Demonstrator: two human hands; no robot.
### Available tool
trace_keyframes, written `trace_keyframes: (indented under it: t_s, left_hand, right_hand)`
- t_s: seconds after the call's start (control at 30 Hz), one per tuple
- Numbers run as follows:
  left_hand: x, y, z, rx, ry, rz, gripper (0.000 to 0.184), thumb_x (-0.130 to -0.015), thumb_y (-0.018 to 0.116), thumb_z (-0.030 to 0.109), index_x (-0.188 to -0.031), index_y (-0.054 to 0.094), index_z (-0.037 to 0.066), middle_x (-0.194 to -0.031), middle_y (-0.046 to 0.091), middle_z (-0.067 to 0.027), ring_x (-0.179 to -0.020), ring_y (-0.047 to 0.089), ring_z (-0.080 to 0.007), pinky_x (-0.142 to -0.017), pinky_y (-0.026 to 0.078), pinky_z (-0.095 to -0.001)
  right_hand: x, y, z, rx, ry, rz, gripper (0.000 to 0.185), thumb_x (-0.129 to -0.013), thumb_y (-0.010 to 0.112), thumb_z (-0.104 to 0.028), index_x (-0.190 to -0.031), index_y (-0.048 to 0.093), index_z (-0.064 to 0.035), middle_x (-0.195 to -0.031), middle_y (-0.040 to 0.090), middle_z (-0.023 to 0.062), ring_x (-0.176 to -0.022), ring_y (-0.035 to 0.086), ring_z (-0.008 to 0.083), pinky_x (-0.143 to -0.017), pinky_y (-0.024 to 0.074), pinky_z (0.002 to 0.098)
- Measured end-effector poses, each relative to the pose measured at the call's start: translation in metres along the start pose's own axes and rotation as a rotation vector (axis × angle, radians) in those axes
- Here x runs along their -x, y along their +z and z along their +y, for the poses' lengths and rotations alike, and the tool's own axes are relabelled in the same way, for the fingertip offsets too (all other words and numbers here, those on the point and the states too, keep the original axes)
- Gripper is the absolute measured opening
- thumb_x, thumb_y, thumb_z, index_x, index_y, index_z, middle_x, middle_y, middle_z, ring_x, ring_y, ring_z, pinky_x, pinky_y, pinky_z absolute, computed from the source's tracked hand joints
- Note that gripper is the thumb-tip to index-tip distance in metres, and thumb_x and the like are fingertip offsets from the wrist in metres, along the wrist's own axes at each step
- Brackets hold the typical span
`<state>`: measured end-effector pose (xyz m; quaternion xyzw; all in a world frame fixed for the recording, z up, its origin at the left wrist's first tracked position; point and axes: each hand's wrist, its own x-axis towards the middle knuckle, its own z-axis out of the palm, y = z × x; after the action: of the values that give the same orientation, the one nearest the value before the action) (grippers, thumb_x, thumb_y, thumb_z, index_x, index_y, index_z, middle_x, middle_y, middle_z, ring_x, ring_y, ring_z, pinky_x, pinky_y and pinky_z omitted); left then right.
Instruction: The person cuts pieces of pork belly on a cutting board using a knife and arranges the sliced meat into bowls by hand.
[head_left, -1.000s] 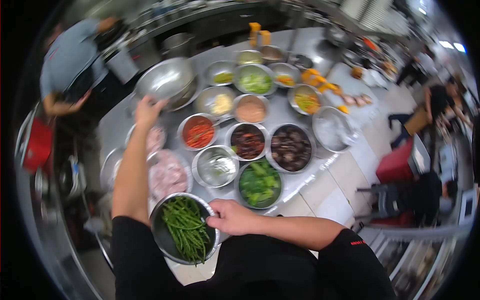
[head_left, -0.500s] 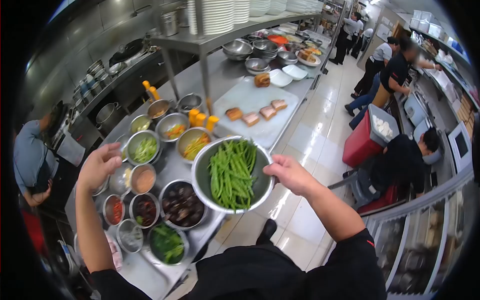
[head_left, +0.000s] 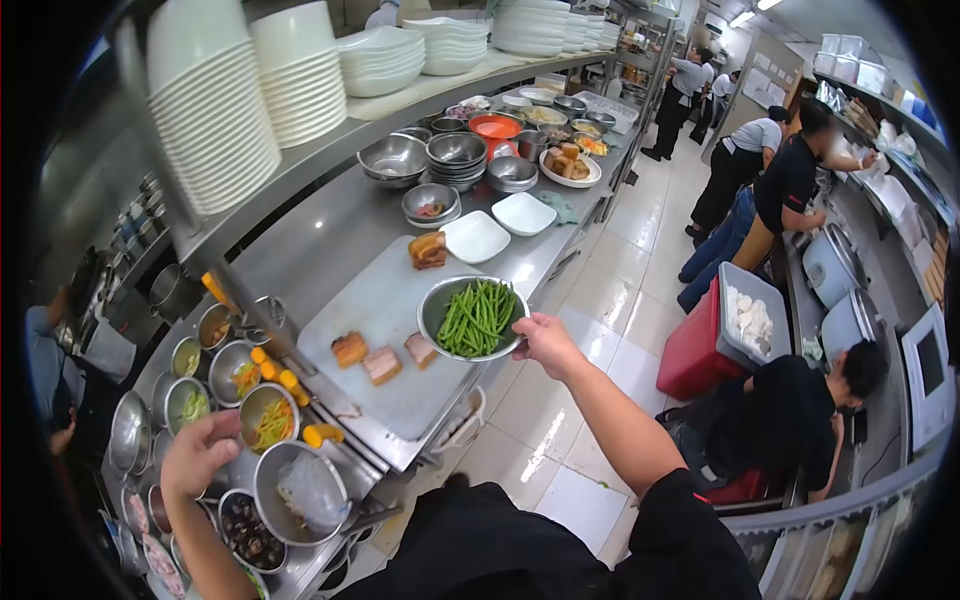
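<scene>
at the right hand (head_left: 548, 345): fingers closed on the near right rim of the steel bowl (head_left: 430, 322)
steel bowl: ahead-left of those fingers
green beans (head_left: 476, 318): inside it, mostly lengthwise away from the wearer
right forearm: stretched forward, angled left
left hand (head_left: 203, 457): farther off, fingers loosely bent, seemingly empty, near a vegetable bowl (head_left: 260, 395)
cutting board (head_left: 395, 300): left of and past the steel bowl

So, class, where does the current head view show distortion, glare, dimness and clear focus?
Head view: black corners and a leaning bowl stack suggest wide-angle distortion; bright streaks glare off the floor tiles; the person at far left sits in dim light; the green beans look fairly sharp.
</scene>
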<state>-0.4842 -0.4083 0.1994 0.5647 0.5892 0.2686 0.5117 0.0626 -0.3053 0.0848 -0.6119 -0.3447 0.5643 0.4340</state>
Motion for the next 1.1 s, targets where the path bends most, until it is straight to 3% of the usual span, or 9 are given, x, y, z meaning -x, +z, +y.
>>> trace_keyframes:
  t_s: [0.17,0.27,0.47,0.6,0.8,0.87,1.1]
  left_hand:
    - [-0.065,0.040,0.025,-0.142,-0.006,-0.023,0.074,-0.083,0.081,0.036,-0.137,0.052,-0.004,-0.126,0.064,-0.0140,-0.104,0.067,-0.0207,-0.093,0.053,-0.0350]
    - [-0.131,0.065,0.050,0.002,0.035,-0.055,0.065,-0.087,0.078,0.031,-0.137,0.053,-0.003,-0.126,0.064,-0.0112,-0.102,0.067,-0.0193,-0.089,0.055,-0.0343]
    - [-0.279,0.108,0.107,-0.098,0.035,-0.173,0.059,-0.091,0.074,0.024,-0.139,0.052,-0.001,-0.130,0.062,-0.0152,-0.113,0.062,-0.0202,-0.096,0.051,-0.0333]
    - [-0.327,0.136,0.135,-0.133,0.054,-0.133,0.056,-0.093,0.072,0.023,-0.139,0.052,-0.002,-0.132,0.061,-0.0164,-0.115,0.062,-0.0221,-0.099,0.050,-0.0335]
    - [-0.305,0.202,0.129,-0.040,-0.143,0.037,0.057,-0.093,0.071,0.028,-0.139,0.053,0.000,-0.128,0.064,-0.0164,-0.116,0.061,-0.0213,-0.097,0.050,-0.0334]
    - [-0.278,0.228,0.118,0.035,-0.185,0.067,0.057,-0.093,0.071,0.029,-0.139,0.053,0.001,-0.127,0.065,-0.0160,-0.115,0.062,-0.0203,-0.096,0.050,-0.0331]
    - [-0.188,0.307,0.106,0.298,-0.384,0.314,0.054,-0.096,0.067,0.027,-0.140,0.051,-0.001,-0.129,0.064,-0.0158,-0.109,0.065,-0.0207,-0.092,0.052,-0.0334]
  right_hand:
    - [-0.097,-0.043,-0.020,-0.003,-0.034,0.012,0.024,-0.093,0.058,-0.017,-0.105,0.061,0.0044,-0.096,0.067,0.0141,-0.078,0.067,0.0212,-0.069,0.0580,0.0333]
    - [-0.132,-0.088,-0.049,0.001,-0.037,0.056,0.025,-0.090,0.062,-0.015,-0.103,0.060,0.0060,-0.089,0.063,0.0116,-0.074,0.063,0.0195,-0.065,0.0593,0.0332]
    - [-0.178,-0.193,-0.100,-0.046,-0.108,0.148,0.024,-0.091,0.057,-0.013,-0.108,0.060,0.0035,-0.096,0.067,0.0121,-0.075,0.068,0.0207,-0.065,0.0591,0.0333]
    - [-0.226,-0.234,-0.125,0.043,-0.146,0.092,0.028,-0.093,0.054,-0.012,-0.113,0.059,0.0054,-0.101,0.068,0.0128,-0.079,0.069,0.0196,-0.066,0.0570,0.0314]
    - [-0.333,-0.163,-0.144,0.020,-0.066,-0.272,0.029,-0.094,0.054,-0.010,-0.119,0.059,0.0029,-0.111,0.068,0.0102,-0.090,0.069,0.0200,-0.080,0.0576,0.0357]
    - [-0.363,-0.114,-0.148,0.032,-0.068,-0.368,0.028,-0.093,0.057,-0.015,-0.113,0.061,0.0037,-0.103,0.067,0.0110,-0.084,0.066,0.0196,-0.071,0.0565,0.0332]
    - [-0.444,-0.002,-0.135,0.009,-0.014,-0.555,0.014,-0.092,0.061,-0.014,-0.098,0.061,-0.0018,-0.086,0.066,0.0066,-0.069,0.063,0.0156,-0.066,0.0566,0.0301]
